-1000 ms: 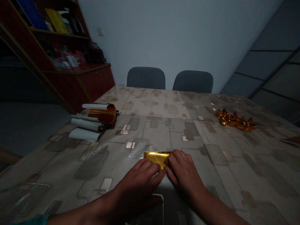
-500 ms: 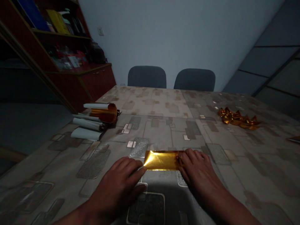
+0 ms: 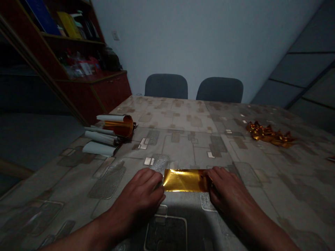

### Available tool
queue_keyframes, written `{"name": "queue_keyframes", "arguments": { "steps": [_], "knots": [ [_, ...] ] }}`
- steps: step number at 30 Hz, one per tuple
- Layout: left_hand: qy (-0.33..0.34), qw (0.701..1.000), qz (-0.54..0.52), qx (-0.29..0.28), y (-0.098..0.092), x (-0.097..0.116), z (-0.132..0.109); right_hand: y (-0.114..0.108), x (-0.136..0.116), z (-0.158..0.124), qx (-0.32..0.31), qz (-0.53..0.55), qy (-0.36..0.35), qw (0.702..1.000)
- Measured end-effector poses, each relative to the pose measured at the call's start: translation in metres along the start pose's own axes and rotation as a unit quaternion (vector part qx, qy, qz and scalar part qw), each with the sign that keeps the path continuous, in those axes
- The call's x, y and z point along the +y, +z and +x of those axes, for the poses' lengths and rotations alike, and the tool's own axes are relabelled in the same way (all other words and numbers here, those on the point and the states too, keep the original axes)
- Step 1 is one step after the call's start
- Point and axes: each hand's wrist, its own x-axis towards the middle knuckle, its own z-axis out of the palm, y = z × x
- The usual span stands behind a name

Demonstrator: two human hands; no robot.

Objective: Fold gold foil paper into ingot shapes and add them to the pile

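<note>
A strip of shiny gold foil paper [image 3: 184, 180] lies crosswise between my two hands, low over the patterned table. My left hand [image 3: 146, 190] has its fingers curled together at the strip's left end, the fingertips partly hidden. At the opposite end, my right hand [image 3: 225, 183] grips the strip between thumb and fingers, covering its right edge. The foil looks flat, with a bright reflection near its left side.
Rolled and folded foil sheets with white backs [image 3: 101, 148] lie at the table's left. Several folded gold foil pieces [image 3: 269, 134] form a row at the right. Two grey chairs [image 3: 166, 86] stand behind the patterned tablecloth [image 3: 180, 115], beside a red-brown cabinet [image 3: 112, 89].
My left fingers have curled in more tightly at the foil's left end. The whole view has shifted slightly, so everything appears a little further right.
</note>
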Motion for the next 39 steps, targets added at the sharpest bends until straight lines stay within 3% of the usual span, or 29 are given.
{"name": "queue_keyframes", "arguments": {
  "steps": [3,7,10,16,23,31,39],
  "knots": [
    [0.04,0.999,-0.017,-0.007,0.004,-0.001,0.01,-0.003,-0.013,0.005,-0.001,0.015,-0.018,1.0],
    [0.019,0.99,-0.069,-0.12,0.004,-0.002,0.024,0.002,-0.036,0.014,-0.024,0.051,-0.072,0.996],
    [0.008,0.982,-0.087,-0.165,-0.001,-0.003,0.034,0.011,-0.041,0.02,0.024,-0.006,-0.097,0.995],
    [0.011,0.979,-0.078,-0.19,-0.011,-0.005,0.042,0.022,-0.035,0.018,0.103,-0.062,-0.162,0.979],
    [0.003,0.985,-0.044,-0.164,-0.006,-0.004,0.037,0.017,-0.037,0.017,0.096,-0.046,-0.15,0.983],
    [0.085,0.996,-0.032,-0.02,0.019,0.004,0.025,0.013,-0.045,0.015,0.152,-0.033,-0.186,0.97],
    [-0.06,0.975,-0.208,-0.053,0.008,-0.004,0.018,0.015,-0.045,0.008,0.083,0.03,-0.106,0.991]
  ]
}}
